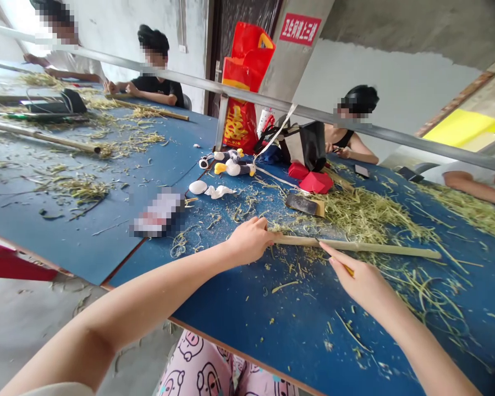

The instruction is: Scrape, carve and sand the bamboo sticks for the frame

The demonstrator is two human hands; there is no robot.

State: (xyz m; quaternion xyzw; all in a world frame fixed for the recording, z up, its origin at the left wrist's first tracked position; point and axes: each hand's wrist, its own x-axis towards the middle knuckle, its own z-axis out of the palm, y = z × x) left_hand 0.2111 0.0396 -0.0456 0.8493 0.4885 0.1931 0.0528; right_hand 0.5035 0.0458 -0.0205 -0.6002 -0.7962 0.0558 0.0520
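Note:
My left hand (251, 240) is closed around the near end of a long pale bamboo stick (379, 248) that lies across the blue table (247, 308). My right hand (357, 275) is closed on a small tool with an orange-yellow handle (348, 269), its forefinger stretched along the stick's underside. Green bamboo shavings (363, 212) are heaped just behind the stick.
A cleaver-like blade (303, 204) lies behind the stick, with red cloth items (311, 179), a toy duck (233, 166) and white pieces (208, 188) beyond. A metal rail (214, 88) crosses overhead with a red bag (243, 82). Several other people sit at the tables' far sides.

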